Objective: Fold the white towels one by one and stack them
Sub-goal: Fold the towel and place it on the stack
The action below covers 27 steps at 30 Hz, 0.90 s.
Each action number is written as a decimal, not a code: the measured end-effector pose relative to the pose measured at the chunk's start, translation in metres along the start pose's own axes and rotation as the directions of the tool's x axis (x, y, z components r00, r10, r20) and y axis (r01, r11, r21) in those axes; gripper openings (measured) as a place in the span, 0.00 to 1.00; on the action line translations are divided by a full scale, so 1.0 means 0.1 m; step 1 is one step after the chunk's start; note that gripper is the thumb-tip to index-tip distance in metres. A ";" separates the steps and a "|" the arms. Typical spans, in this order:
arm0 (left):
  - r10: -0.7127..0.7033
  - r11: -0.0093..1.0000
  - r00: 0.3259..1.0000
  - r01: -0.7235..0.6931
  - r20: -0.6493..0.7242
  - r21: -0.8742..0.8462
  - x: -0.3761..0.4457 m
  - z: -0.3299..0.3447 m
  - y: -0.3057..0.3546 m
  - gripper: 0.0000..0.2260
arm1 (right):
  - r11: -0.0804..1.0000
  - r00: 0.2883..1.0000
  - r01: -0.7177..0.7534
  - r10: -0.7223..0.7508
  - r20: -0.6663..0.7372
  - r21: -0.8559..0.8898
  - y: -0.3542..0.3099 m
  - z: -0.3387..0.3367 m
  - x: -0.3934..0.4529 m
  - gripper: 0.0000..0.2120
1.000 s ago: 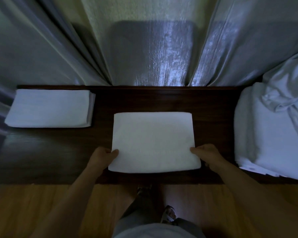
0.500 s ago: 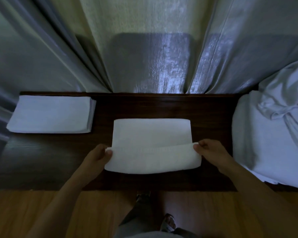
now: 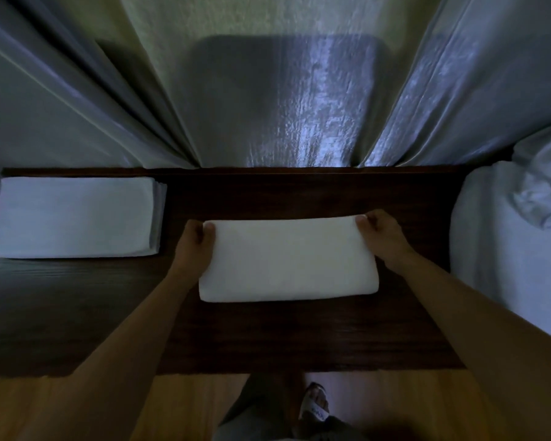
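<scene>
Dim curtains [image 3: 77, 100] hang behind a dark wooden table [image 3: 299, 338], and from my remote seat I see everything in a bluish half-light. On the middle of the table lies the folded white towel [image 3: 288, 261], a long rectangle with its rounded fold toward me. My left hand [image 3: 193, 246] pinches its far left corner, thumb on top and fingers curled at the edge. My right hand [image 3: 384, 237] pinches the far right corner the same way. Both forearms reach in from the near edge. At the table's left end, well apart from this towel, sits a stack of folded towels [image 3: 72, 218] with layered edges showing on its right side. A heap of unfolded white linen [image 3: 509, 249] fills the right end. Below the table I see wooden floor [image 3: 61, 409] and a sandalled foot [image 3: 315, 405].
</scene>
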<state>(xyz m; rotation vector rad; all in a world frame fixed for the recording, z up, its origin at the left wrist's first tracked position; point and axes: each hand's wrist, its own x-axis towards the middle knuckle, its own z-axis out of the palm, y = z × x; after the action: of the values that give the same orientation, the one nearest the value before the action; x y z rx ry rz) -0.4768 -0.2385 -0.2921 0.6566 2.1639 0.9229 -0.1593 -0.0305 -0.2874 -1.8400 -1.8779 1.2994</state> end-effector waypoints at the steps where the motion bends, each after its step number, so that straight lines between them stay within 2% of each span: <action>1: -0.026 0.999 1.000 0.026 -0.010 -0.031 0.04 0.02 -0.02 0.11 | 1.000 1.000 -0.009 0.009 -0.012 0.022 0.02 0.03 0.03 0.10; 6: -0.202 0.959 0.979 0.201 0.016 -0.201 0.00 0.00 0.00 0.18 | 0.968 0.988 -0.148 0.153 -0.012 0.204 0.04 0.04 -0.03 0.14; 9: -0.254 0.946 0.960 0.272 0.117 -0.176 -0.21 -0.11 -0.05 0.14 | 0.923 0.966 -0.257 0.250 0.061 0.288 0.11 0.00 -0.27 0.14; 11: -0.308 0.938 0.927 0.333 0.216 -0.093 -0.39 -0.15 -0.15 0.17 | 0.926 0.953 -0.291 0.258 0.161 0.239 0.18 -0.02 -0.46 0.13; 14: -0.312 0.946 0.923 0.325 0.225 -0.021 -0.59 -0.13 -0.28 0.21 | 0.963 0.960 -0.212 0.174 0.220 0.165 0.29 0.02 -0.64 0.15; 18: -0.197 0.980 0.978 0.198 0.070 -0.002 -0.70 -0.03 -0.34 0.13 | 0.997 0.994 -0.006 -0.002 0.109 0.073 0.38 0.12 -0.71 0.16; 23: -0.074 0.974 0.997 0.077 -0.024 0.211 -0.74 0.03 -0.41 0.09 | 0.991 0.991 0.130 -0.129 0.023 -0.028 0.54 0.21 -0.68 0.11; 27: 0.037 0.910 0.998 -0.014 -0.047 0.414 -0.78 0.07 -0.43 0.07 | 0.964 0.971 0.192 -0.214 -0.105 -0.185 0.59 0.27 -0.64 0.16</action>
<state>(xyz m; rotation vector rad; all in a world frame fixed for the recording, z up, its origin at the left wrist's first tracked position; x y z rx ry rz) -0.4292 -0.3145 -0.2983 0.8710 2.4296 0.4952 -0.1237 -0.1092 -0.3173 -1.7056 -2.1049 0.9595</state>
